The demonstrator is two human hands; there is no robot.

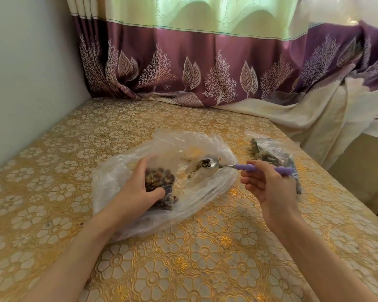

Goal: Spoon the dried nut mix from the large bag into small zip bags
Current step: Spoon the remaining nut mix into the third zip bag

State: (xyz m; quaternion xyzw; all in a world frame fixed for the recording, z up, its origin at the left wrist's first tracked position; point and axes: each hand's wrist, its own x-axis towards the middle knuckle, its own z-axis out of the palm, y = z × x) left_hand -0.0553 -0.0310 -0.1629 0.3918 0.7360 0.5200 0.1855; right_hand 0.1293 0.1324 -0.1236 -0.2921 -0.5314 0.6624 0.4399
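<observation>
On a gold floral tablecloth (205, 247) below a purple leaf-print curtain (205, 68) at 12 o'clock, the left hand (138, 188) grips a small zip bag (162, 186) over the large bag (183, 149), the right hand (268, 184) pinching a purple-handled spoon (214, 163) holding nut mix

The surface (205, 258) is covered in a gold cloth embossed with flower rings. A large clear plastic bag (205, 192) lies crumpled open on it, near the middle. To the right of that bag, apart from it, lies a small filled zip bag (271, 154) of dark nut mix. Behind the large bag, a purple leaf-patterned curtain (205, 68) touches the surface's far edge.
</observation>
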